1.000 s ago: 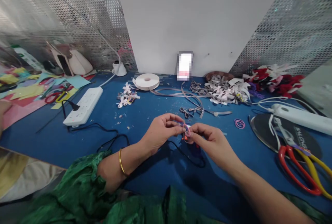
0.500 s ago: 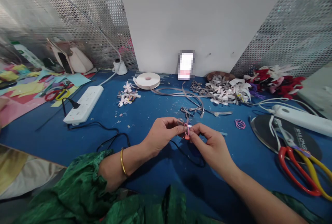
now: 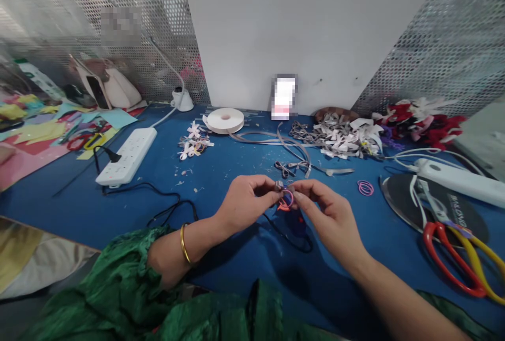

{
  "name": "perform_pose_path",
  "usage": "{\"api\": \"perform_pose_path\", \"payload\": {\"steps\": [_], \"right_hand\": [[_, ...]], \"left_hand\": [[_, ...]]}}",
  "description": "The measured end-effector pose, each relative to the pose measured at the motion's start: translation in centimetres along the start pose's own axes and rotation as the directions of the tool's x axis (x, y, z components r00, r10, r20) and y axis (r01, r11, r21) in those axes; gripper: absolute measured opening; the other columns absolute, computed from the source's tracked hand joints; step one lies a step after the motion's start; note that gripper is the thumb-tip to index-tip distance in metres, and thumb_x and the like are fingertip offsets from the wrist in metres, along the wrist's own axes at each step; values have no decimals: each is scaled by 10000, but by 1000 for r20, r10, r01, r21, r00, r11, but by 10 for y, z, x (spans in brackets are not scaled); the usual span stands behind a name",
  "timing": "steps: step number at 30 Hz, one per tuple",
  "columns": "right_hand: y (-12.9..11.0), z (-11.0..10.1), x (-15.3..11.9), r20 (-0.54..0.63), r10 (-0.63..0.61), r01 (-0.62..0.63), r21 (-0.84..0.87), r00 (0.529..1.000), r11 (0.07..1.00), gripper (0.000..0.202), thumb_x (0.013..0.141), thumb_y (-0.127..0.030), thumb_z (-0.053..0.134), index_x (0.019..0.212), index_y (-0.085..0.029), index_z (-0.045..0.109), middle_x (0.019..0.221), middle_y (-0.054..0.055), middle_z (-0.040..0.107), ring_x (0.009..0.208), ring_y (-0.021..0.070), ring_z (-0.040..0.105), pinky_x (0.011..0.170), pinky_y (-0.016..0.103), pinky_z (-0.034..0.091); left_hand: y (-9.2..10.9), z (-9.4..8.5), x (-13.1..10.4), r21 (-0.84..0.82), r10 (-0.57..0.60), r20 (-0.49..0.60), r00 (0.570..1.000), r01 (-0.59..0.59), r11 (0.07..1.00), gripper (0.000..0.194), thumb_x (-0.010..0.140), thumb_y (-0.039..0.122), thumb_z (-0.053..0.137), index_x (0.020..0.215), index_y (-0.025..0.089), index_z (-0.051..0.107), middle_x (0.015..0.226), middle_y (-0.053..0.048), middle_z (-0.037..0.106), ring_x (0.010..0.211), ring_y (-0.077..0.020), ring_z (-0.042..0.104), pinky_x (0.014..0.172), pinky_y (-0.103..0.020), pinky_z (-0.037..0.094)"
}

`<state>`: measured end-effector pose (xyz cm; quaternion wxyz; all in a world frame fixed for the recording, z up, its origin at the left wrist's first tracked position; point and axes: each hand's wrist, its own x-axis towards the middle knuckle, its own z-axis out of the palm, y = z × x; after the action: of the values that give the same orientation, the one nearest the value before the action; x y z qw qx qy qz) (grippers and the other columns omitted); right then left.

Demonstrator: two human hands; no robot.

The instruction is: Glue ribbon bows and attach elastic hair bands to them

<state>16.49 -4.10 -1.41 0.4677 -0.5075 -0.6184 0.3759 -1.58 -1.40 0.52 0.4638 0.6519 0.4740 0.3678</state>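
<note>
A thin pink hair tie point(image 3: 291, 200) hangs as a loop between my two hands. My right hand point(image 3: 325, 214) pinches its right side between thumb and forefinger. My left hand point(image 3: 246, 201), with a gold bangle at the wrist, pinches a small grey ribbon bow point(image 3: 279, 185) at the loop's left side. An orange part point(image 3: 283, 207) shows just under the loop. Below it is a dark blue object point(image 3: 294, 222) with a red spot, partly hidden in shadow; its kind is unclear.
Grey ribbon bows point(image 3: 292, 167) lie beyond my hands, near a ribbon roll point(image 3: 225, 120). A heap of bows point(image 3: 343, 138), spare hair ties point(image 3: 365, 188) and scissors point(image 3: 453, 257) are at right. A power strip point(image 3: 128, 158) and black cord point(image 3: 173, 207) are at left.
The hair tie has turned, so its loop now faces me more openly. My right hand has shifted slightly right, and more of the dark blue object shows below the fingers.
</note>
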Motion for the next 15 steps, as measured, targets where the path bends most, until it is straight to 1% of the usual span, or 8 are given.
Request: {"api": "perform_pose_path", "payload": {"steps": [3,6,7,9,12,14,15], "right_hand": [[-2,-1,-1,-4,-19,19,4,1000,1000,187,884,-363,612,935,-198,684,815,21,686,746,166,617,696,286,477],[-1,-1,-1,21,-3,4,-49,1000,999,193,898,-346,599,816,-196,690,740,9,680,697,152,602,669,275,459],[-1,-1,0,18,16,-14,-61,1000,998,213,901,-344,597,780,-196,690,712,5,674,670,145,591,651,270,450],[1,-1,1,-10,62,-63,-43,998,997,222,895,-350,608,764,-197,703,695,2,677,646,139,580,629,265,443],[3,-1,2,-91,130,-124,65,987,990,193,870,-369,648,818,-201,728,722,8,700,659,146,597,633,269,458],[3,-1,1,-133,153,-136,131,979,982,190,862,-374,667,811,-201,727,719,10,697,672,150,606,647,275,469],[4,-1,1,-146,158,-135,155,976,979,189,861,-374,674,802,-201,724,712,9,691,671,150,605,650,276,471]], "left_hand": [[-1,0,-2,107,39,41,998,-44,993,91,800,190,688,753,150,754,688,-5,728,655,-127,623,663,-229,456],[-2,1,-2,113,38,61,997,-45,993,80,795,189,698,762,154,763,713,-10,740,681,-134,633,673,-230,455],[-2,1,-2,81,29,65,997,-34,996,92,801,215,707,766,151,763,707,-12,734,678,-134,630,666,-230,455],[-2,1,0,-44,4,62,998,-2,999,203,848,320,688,788,139,760,685,-19,714,659,-133,622,666,-235,467],[-2,1,2,-244,-33,44,998,43,969,407,925,467,574,837,117,762,685,-44,706,650,-137,622,692,-255,497],[-1,1,2,-284,-35,43,998,46,958,469,942,502,530,841,109,767,701,-61,717,653,-142,629,694,-261,506],[-1,1,2,-281,-30,51,998,43,959,459,935,498,545,836,110,769,711,-65,724,659,-145,635,693,-261,508]]}}
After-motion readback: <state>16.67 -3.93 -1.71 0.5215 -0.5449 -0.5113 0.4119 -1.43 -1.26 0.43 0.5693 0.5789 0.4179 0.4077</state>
